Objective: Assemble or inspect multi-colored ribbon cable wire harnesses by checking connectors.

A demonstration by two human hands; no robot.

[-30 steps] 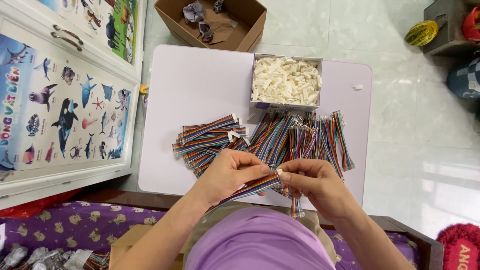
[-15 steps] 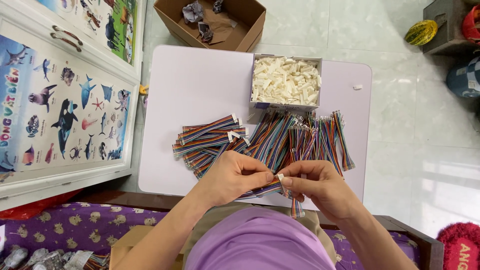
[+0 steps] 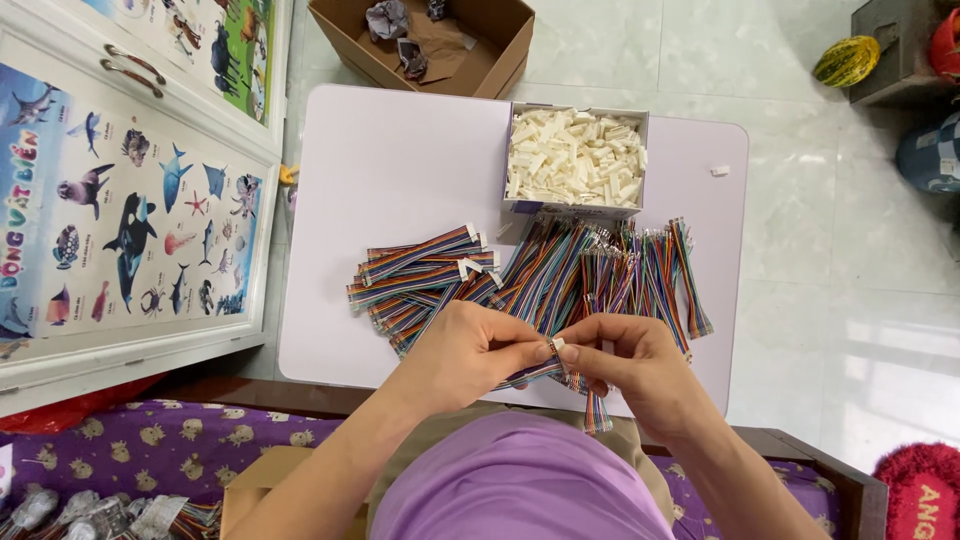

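Observation:
My left hand and my right hand meet over the near edge of a small white table. Together they pinch a short rainbow ribbon cable with a small white connector at the fingertips. A second cable end hangs down below my right hand. Just beyond the hands lie two heaps of the same striped cables, one on the left and a larger one on the right. A box of small white plastic connectors stands behind the heaps.
A cardboard box with scraps sits on the tiled floor beyond the table. A white cabinet with sea-animal posters runs along the left. One loose white piece lies near the table's right edge. A dark wooden bench edge is at my right.
My hands have stayed at the same spot, with the fingers shifting slightly on the cable and connector.

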